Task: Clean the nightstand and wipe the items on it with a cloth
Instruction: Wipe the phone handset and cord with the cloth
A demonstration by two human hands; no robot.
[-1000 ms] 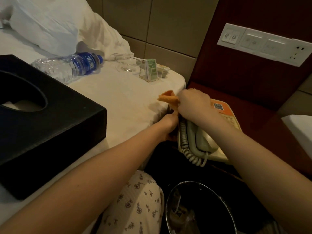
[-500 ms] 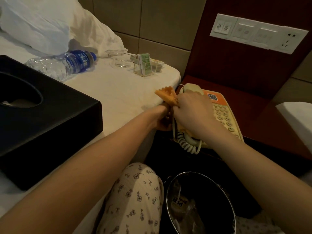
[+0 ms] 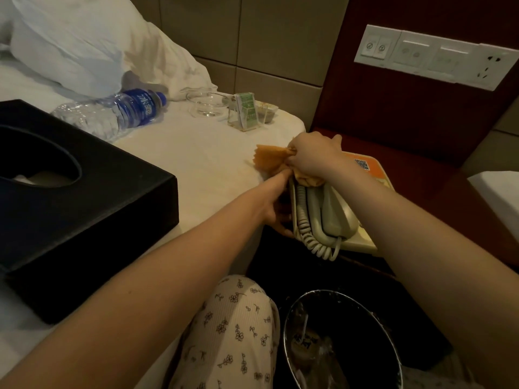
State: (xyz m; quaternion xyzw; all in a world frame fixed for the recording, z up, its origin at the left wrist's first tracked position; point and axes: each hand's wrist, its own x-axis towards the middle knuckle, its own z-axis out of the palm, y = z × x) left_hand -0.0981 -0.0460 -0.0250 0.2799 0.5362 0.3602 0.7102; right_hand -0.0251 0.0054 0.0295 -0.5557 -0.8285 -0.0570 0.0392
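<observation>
Bed (image 3: 196, 153), near left edge: black tissue box (image 3: 84, 209); behind it, water bottle (image 3: 112, 113) lying on its side. Far right corner: glass dish (image 3: 207, 103), clear card holder (image 3: 247, 113). Left hand (image 3: 276, 209): grips the telephone (image 3: 337, 217) by its left side, fingers curled under. Right hand (image 3: 311, 155): clutches a bunched orange cloth (image 3: 269, 160), pressing it onto the handset's far end. Telephone: sits at the nightstand's (image 3: 438, 186) left edge, against the bed.

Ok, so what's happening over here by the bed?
A person is wiping the phone on the dark nightstand. The right hand grips an orange cloth and presses it to the far end of the handset, while the left hand holds the phone's left side. A water bottle and black tissue box lie on the bed alongside.
</observation>
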